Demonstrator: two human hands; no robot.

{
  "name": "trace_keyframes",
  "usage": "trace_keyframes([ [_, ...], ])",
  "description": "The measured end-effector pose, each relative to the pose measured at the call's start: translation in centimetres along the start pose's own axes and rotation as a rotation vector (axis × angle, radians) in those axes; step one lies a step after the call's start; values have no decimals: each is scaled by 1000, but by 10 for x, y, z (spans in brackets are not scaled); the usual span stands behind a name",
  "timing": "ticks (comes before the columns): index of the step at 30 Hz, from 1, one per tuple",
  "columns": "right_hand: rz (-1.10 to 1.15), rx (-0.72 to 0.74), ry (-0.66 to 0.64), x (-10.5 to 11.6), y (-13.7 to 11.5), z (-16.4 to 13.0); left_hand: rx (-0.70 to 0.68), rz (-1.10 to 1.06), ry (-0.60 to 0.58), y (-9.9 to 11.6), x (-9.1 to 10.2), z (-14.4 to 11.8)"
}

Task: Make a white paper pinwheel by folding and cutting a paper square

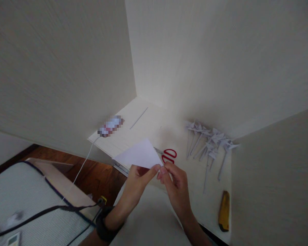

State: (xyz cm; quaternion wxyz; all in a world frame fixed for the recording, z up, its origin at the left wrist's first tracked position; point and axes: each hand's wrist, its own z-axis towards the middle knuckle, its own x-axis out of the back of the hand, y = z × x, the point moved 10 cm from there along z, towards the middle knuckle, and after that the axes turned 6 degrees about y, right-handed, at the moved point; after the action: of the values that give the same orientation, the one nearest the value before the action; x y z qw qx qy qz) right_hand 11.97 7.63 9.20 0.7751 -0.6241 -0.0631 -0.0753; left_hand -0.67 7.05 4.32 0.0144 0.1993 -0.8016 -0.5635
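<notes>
Head view: the pale tabletop's (166, 118) front edge runs from centre left toward lower right, with bare surface above the red-handled scissors (165, 151). White paper (141, 153) sits at mid-frame, just above the hands; the left hand (138, 182) pinches its lower edge, the right hand (177, 184) its lower-right corner. Pale walls (220, 61) rise behind; brown floor (102, 179) shows lower left.
</notes>
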Motion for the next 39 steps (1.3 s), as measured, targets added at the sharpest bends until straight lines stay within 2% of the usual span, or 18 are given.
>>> trace_keyframes([
  [3,-42,2,-65,-7,8,1,-26,-11,-40,1,-4,1],
  [5,-93,8,-87,-6,24,6,-14,-28,-10,-2,1,4],
  [8,-245,-28,-50,6,72,18,11,0,72,-5,11,6],
  [13,-577,-97,10,26,163,27,-58,113,-11,8,1,2],
  [17,-761,-135,-56,22,202,21,-53,98,28,17,0,0],
  [23,-906,-178,-114,14,220,18,71,-43,23,14,-6,-1],
  [29,-886,-251,-120,10,229,19,26,-76,-35,20,-11,-1],
  [34,-727,-342,-119,8,235,20,35,-77,-40,23,-11,-2],
  [39,-379,-409,-209,-2,228,17,30,-93,-61,25,-13,-3],
])
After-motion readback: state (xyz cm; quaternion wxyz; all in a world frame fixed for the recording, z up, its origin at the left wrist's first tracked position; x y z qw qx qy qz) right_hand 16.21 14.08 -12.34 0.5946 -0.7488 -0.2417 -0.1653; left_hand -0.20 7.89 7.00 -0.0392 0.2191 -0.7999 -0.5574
